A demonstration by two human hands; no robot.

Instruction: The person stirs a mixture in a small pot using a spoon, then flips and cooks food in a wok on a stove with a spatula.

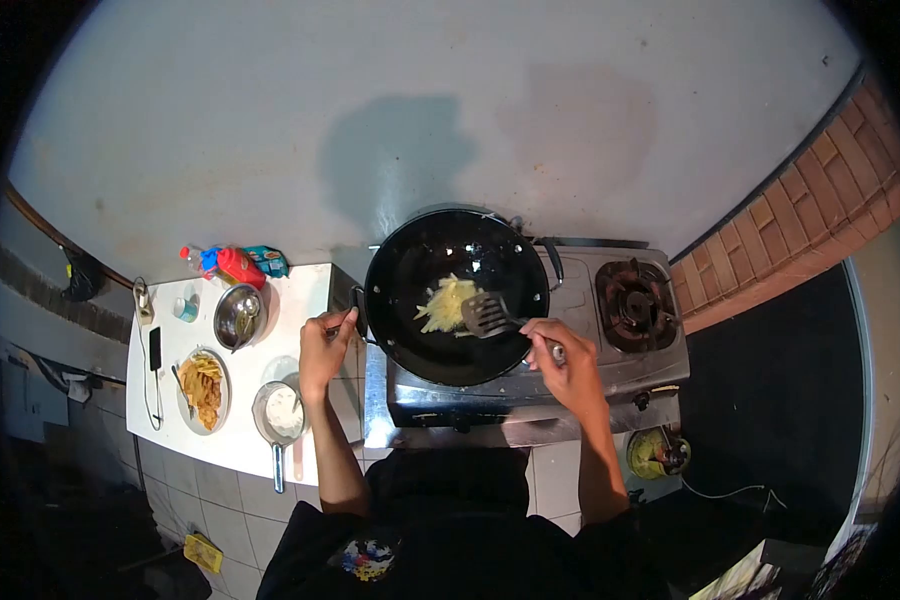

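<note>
A person's right hand (562, 362) curls its grip round a slotted spatula (490, 316); the left hand (328, 348) pinches the left handle (358, 314) of a black wok (410, 345). Beyond, the spatula's head touches pale yellow strips (446, 302) lying in the wok, which sits on a steel stove (576, 290). A grey wall (570, 140) rises behind.

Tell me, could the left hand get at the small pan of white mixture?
Probably yes: the small pan sits on the white table near the left forearm, its handle unobstructed, though the left hand would have to leave the wok's handle.
</note>
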